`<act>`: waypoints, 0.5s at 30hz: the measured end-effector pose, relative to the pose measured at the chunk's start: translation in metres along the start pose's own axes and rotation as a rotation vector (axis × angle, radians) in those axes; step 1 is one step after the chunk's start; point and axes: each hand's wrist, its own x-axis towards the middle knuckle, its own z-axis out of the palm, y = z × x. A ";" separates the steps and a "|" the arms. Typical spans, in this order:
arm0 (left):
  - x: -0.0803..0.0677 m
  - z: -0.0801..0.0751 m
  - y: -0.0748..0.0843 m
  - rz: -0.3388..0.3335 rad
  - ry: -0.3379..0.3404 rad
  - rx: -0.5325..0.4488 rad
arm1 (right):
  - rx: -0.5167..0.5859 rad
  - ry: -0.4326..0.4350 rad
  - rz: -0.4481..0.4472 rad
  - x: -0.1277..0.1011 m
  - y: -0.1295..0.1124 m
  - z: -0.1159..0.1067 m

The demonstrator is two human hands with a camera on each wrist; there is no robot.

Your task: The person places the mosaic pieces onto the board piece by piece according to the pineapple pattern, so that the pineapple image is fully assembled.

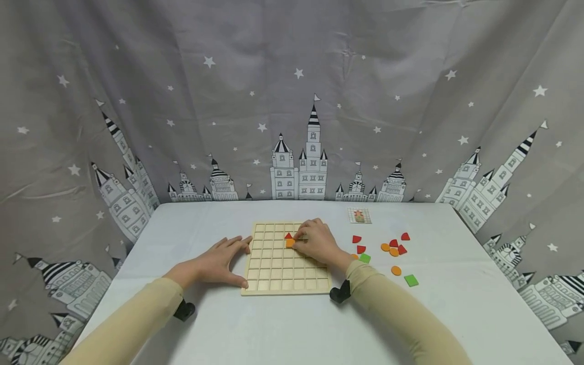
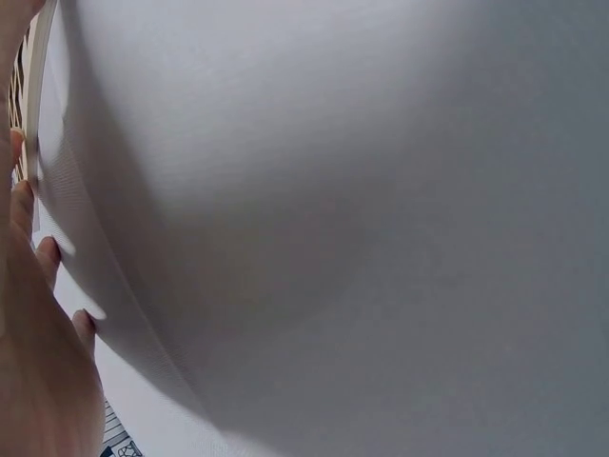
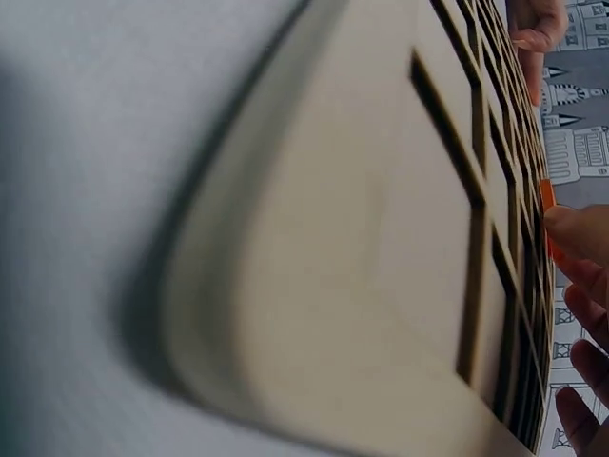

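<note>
A pale wooden grid board (image 1: 274,274) lies on the table. My left hand (image 1: 219,261) spreads along its left side, thumb at the near corner and fingertips by the upper edge. Near the board's upper middle, my right hand (image 1: 317,243) pinches an orange square (image 1: 290,244) between thumb and finger at a grid cell. Just above that square sits a red triangle (image 1: 288,236). In the right wrist view the thumb touches the orange square (image 3: 547,195), and the other fingers are curled. The hand partly hides the square and nearby cells.
Right of the board lie loose pieces: red quarter-round pieces (image 1: 405,236), orange circles (image 1: 396,270) and green squares (image 1: 411,280). Some are partly hidden by the right arm. A small picture card (image 1: 359,216) lies at the back. A grey castle-print curtain (image 1: 292,101) hangs behind the table.
</note>
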 end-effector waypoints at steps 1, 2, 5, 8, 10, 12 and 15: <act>0.000 0.000 0.000 -0.002 -0.003 0.004 | 0.005 0.002 0.000 0.000 -0.001 0.000; 0.001 0.000 0.000 -0.004 -0.005 0.007 | 0.010 0.004 0.002 -0.001 -0.001 0.001; 0.002 0.000 -0.002 -0.003 -0.004 0.017 | 0.024 0.014 0.007 -0.002 -0.002 0.002; 0.003 0.000 -0.002 -0.002 -0.003 0.019 | 0.039 0.024 0.011 -0.001 -0.002 0.003; 0.003 0.000 -0.001 -0.005 -0.007 0.020 | 0.045 0.030 0.013 -0.001 -0.002 0.004; 0.003 0.000 -0.001 -0.010 -0.011 0.017 | 0.050 0.037 0.012 -0.001 -0.001 0.005; 0.002 -0.001 0.001 -0.009 -0.008 0.014 | 0.059 0.048 0.010 -0.001 -0.001 0.006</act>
